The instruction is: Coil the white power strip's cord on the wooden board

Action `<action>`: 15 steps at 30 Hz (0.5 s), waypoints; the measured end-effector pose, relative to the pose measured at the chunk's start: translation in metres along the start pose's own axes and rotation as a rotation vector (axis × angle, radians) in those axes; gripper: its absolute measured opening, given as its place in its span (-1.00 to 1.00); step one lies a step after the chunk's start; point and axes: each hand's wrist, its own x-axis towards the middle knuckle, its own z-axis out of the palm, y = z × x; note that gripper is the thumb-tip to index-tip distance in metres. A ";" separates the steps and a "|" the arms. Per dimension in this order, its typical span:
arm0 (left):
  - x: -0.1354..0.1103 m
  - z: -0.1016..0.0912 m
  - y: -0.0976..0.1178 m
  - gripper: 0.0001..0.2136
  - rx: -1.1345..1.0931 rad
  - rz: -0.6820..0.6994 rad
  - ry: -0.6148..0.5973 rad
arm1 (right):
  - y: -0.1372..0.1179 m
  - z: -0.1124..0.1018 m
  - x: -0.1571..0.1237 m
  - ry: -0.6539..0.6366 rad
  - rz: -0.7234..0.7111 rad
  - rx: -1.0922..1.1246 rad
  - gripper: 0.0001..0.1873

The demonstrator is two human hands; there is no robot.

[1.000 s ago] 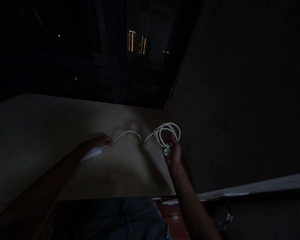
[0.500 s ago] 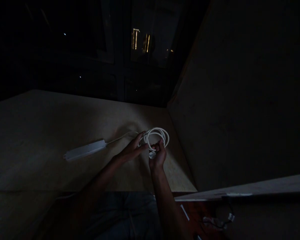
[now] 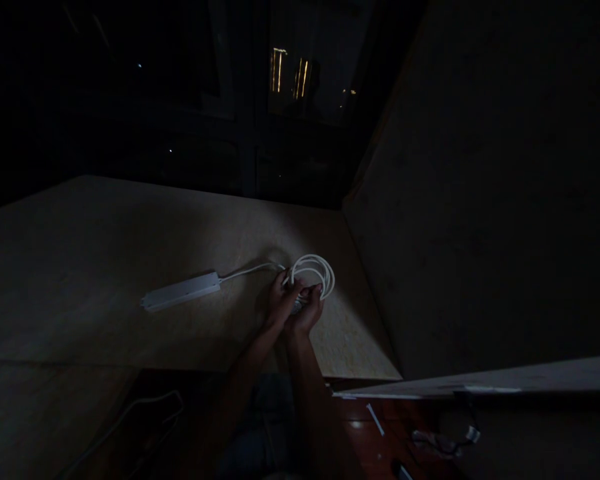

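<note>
Both hands meet at a white cable (image 3: 330, 273) wound into several loops above the table. My left hand (image 3: 281, 300) is closed on the left side of the loops, its thumb lying over the strands. Gripping the lower right of the coil, my right hand (image 3: 307, 312) has its fingers curled inward. Between the palms, the pale plug (image 3: 297, 306) is partly covered. From the coil the cable runs left to a long white power strip (image 3: 183, 292), which lies face down or on its side; I cannot tell which.
The pale wooden table (image 3: 105, 233) meets a dark upright panel (image 3: 480, 200) on the right. Behind stands a dark window (image 3: 310, 73) with lights in it. A thin white strip (image 3: 375, 419) and a dark cable (image 3: 473, 427) lie low on the right; another pale cord (image 3: 145, 400) hangs low left.
My left hand has moved right and closed onto the coil beside my right hand, covering much of the plug. The view has shifted slightly, and the loops look a little narrower.
</note>
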 end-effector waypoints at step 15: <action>0.007 -0.006 0.013 -0.56 0.082 -0.095 0.139 | 0.019 -0.017 -0.027 -0.214 0.233 -0.060 -0.59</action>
